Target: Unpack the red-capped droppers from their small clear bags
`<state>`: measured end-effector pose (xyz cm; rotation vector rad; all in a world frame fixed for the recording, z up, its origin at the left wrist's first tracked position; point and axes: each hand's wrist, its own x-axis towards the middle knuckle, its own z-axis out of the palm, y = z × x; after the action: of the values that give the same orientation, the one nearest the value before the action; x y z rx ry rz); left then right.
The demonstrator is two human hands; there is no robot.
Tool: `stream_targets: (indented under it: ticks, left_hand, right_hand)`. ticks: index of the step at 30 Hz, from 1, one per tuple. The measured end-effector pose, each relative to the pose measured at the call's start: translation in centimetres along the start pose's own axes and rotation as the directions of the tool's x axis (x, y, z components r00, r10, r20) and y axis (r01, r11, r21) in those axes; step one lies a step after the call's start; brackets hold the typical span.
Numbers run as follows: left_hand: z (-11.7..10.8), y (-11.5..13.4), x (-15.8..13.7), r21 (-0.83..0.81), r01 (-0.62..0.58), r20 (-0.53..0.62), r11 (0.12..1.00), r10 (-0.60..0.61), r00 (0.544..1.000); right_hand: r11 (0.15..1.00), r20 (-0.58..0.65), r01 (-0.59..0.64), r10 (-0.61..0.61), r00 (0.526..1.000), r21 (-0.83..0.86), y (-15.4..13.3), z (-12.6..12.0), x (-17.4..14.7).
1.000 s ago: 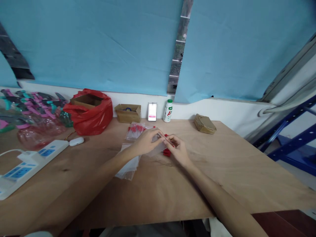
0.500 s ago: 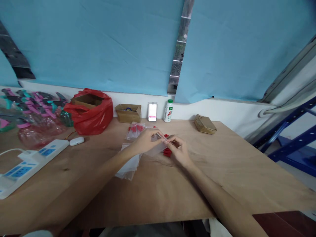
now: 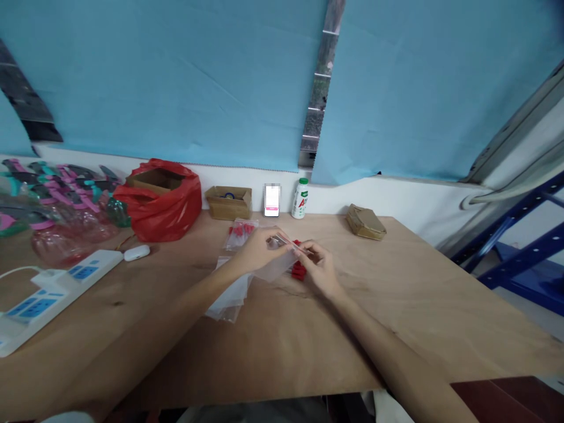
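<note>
Between my hands, over the middle of the table, is a clear plastic zip bag (image 3: 274,269), its upper edge pinched on both sides. My left hand (image 3: 261,248) grips the edge at the left, fingers closed. At the right part of the same edge, my right hand (image 3: 321,265) pinches it between thumb and fingers. Small red pieces (image 3: 298,271) lie on the table just behind the bag, partly hidden by it and my right hand. A stack of flat clear bags (image 3: 229,296) lies left of my hands. Beyond it, a clear bag with red pieces inside (image 3: 241,231) rests on the table.
At the back stand an open cardboard box (image 3: 229,207), a lit phone (image 3: 272,202), a white bottle with green cap (image 3: 300,200) and a brown package (image 3: 365,222). On the left are a red plastic bag (image 3: 170,214), spray bottles (image 3: 61,238), a power strip (image 3: 57,299) and a white case (image 3: 137,252).
The held bag's upper edge shows slightly more opened out between my fingers. Both hands stay in nearly the same place.
</note>
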<state>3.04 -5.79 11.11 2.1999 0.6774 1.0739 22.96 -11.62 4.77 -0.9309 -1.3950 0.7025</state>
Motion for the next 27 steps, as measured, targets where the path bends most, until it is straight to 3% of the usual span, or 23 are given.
stream_targets:
  ticks: [5, 14, 21, 27]
  left_hand:
    - [0.2, -0.1, 0.0, -0.035, 0.015, 0.053, 0.999, -0.013, 0.999]
    - [0.0, -0.2, -0.1, -0.035, -0.022, -0.009, 0.999, 0.022, 1.000]
    - [-0.5, 0.3, 0.1, -0.054, 0.033, 0.002, 0.998, -0.033, 0.999]
    - [-0.9, 0.4, 0.4, -0.088, 0.070, 0.016, 0.994, -0.069, 0.998]
  right_hand:
    - [0.998, -0.002, 0.006, -0.006, 1.000, -0.059, -0.2, -0.2, -0.1]
    - [1.000, -0.029, -0.025, 0.025, 0.999, 0.018, 0.4, -0.1, 0.0]
    - [1.000, -0.065, 0.021, -0.021, 0.998, -0.001, -0.3, -0.1, 0.2]
    - [0.999, -0.108, -0.037, 0.039, 0.993, 0.016, -0.6, 0.0, 0.3]
